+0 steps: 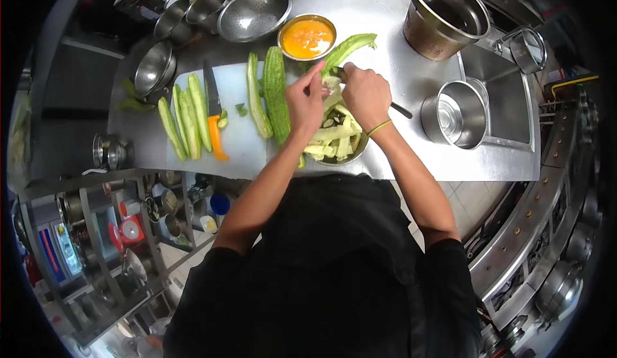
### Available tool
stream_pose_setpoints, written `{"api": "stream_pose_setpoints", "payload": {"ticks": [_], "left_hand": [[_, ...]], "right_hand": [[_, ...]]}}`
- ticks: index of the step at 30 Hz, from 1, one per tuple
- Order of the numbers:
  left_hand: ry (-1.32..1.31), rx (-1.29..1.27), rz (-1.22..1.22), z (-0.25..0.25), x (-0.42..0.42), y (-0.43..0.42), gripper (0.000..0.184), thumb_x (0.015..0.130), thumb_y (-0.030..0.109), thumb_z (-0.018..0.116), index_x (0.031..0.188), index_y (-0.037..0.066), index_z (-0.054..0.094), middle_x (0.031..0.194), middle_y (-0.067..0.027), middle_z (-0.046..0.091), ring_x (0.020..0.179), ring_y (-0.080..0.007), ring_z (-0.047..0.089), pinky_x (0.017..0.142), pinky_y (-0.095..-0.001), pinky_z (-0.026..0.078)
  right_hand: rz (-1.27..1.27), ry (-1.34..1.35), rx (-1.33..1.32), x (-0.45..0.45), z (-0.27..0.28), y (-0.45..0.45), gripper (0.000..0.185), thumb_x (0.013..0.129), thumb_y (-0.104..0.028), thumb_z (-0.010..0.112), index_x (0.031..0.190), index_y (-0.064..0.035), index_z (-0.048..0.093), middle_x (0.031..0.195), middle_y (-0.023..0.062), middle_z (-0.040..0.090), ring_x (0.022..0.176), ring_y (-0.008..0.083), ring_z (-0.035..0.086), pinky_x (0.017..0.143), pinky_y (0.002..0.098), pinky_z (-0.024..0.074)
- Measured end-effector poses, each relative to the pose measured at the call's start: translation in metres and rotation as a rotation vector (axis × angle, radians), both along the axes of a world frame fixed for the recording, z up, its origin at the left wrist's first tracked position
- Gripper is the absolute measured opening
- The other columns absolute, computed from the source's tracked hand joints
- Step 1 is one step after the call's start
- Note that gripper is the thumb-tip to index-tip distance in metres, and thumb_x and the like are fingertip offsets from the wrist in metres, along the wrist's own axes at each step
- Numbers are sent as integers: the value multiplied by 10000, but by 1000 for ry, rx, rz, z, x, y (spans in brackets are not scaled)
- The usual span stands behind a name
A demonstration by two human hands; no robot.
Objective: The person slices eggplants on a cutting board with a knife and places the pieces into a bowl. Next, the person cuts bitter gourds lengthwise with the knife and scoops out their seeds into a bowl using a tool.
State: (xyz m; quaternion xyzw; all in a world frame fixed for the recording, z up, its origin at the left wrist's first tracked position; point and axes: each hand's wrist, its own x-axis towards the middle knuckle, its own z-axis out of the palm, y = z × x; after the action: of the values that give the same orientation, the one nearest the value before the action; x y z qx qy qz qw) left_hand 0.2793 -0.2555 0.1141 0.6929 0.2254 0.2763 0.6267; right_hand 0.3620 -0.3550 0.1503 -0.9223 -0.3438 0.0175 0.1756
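Note:
My left hand [305,104] is closed around the lower end of a green gourd strip [350,48], whose curved tip points up and to the right. Against the strip, my right hand [366,94] is closed on a slim tool; its dark handle [402,109] shows below the wrist, and the kind of tool is hidden. Under both hands stands a metal bowl [350,160] heaped with pale gourd cores [335,138]. A whole ridged green gourd [274,85] and a cut length [257,94] lie left of my left hand.
Several gourd strips [186,120] and an orange-handled knife [214,126] lie on a white cutting board [234,152]. Behind are a bowl of orange liquid [308,36] and a colander [254,14]. Rightward stand a tall pot [443,33], a saucepan [454,114] and a sink [501,78].

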Motion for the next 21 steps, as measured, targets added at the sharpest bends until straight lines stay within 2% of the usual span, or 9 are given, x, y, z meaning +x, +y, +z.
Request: {"api": "stream_pose_setpoints", "payload": {"ticks": [6, 7, 8, 11, 12, 13, 16, 19, 21], "left_hand": [[-29, -85, 67, 3, 6, 2, 301, 985, 142, 497, 1229, 18, 624, 807, 29, 555, 675, -32, 490, 653, -231, 546], [71, -39, 76, 0, 10, 12, 290, 964, 105, 504, 1202, 8, 639, 844, -12, 607, 697, -47, 527, 677, -230, 527], [170, 5, 78, -5, 14, 15, 281, 942, 67, 511, 1174, -3, 653, 880, -53, 660, 720, -63, 564, 701, -228, 509], [111, 58, 77, -5, 17, 8, 293, 949, 99, 503, 1182, 8, 655, 1003, -48, 669, 766, -73, 572, 713, -200, 481], [74, 69, 37, -15, 21, 12, 315, 946, 95, 485, 1194, -33, 632, 1065, -120, 677, 846, -135, 632, 771, -261, 503], [69, 71, 33, -18, 27, 17, 315, 946, 95, 485, 1194, -33, 632, 1065, -120, 677, 846, -135, 632, 771, -261, 503], [30, -480, -41, -6, 31, 6, 371, 940, 98, 460, 1244, -95, 549, 1104, -204, 645, 889, -238, 667, 799, -320, 534], [51, -611, -116, -15, 35, 21, 394, 944, 99, 441, 1281, -97, 502, 1131, -233, 620, 906, -269, 671, 819, -318, 547], [-11, -645, -183, -17, 38, 26, 440, 954, 132, 437, 1333, -91, 434, 1155, -253, 598, 946, -310, 663, 835, -329, 556]], "right_hand": [[5, -12, 52, -23, -5, 7, 93, 823, -134, 552, 846, -63, 608, 683, 166, 653, 649, 342, 663, 601, 445, 519], [33, -41, 88, -28, -6, 8, 92, 826, -159, 566, 818, -77, 608, 650, 170, 642, 625, 354, 652, 589, 459, 510], [57, -8, 53, -28, -4, 6, 94, 831, -160, 560, 859, -88, 612, 660, 158, 651, 620, 334, 657, 579, 442, 516], [79, -37, -12, -27, -2, 1, 113, 829, -163, 560, 903, -93, 610, 662, 150, 653, 624, 321, 662, 569, 425, 518], [113, -6, -40, -28, 5, -2, 110, 802, -116, 576, 884, -44, 593, 699, 137, 667, 645, 290, 677, 568, 386, 528], [109, -10, -38, -27, 2, -2, 110, 802, -116, 576, 884, -44, 593, 699, 137, 667, 645, 290, 677, 568, 386, 528], [107, -86, -7, -31, -7, -9, 148, 800, -119, 573, 915, -29, 593, 677, 128, 661, 620, 290, 670, 557, 385, 526], [146, -58, -55, -41, -10, -12, 191, 798, -118, 567, 964, -27, 593, 666, 124, 657, 603, 288, 662, 553, 384, 521], [100, -53, 13, -36, -12, -11, 121, 805, -149, 582, 913, -114, 623, 624, 130, 639, 576, 309, 648, 533, 417, 503]]}}
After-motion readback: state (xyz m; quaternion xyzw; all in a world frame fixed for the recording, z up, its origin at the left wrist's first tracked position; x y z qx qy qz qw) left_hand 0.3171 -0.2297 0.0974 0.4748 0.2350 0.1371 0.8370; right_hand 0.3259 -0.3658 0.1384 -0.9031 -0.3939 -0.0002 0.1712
